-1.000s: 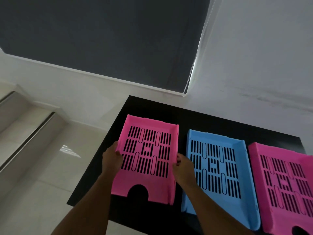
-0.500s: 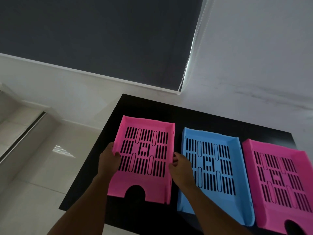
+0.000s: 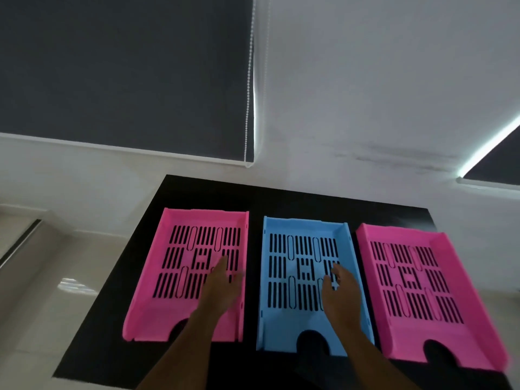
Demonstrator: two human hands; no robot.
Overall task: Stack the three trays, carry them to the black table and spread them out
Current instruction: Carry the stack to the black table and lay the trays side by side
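Note:
Three slotted trays lie side by side on the black table: a pink tray at the left, a blue tray in the middle, a second pink tray at the right. My left hand hovers over the right part of the left pink tray, fingers stretched, holding nothing. My right hand is over the right part of the blue tray, fingers apart, holding nothing. Both hands are motion-blurred.
The table stands against a white wall. A dark roller blind hangs at the upper left with a bead cord. Glossy light floor lies left of the table, with a step at the far left.
Both hands have let go of the left pink tray's sides, and it now rests on the table. My left hand moved over that tray, my right hand over the blue tray. The view shifted right.

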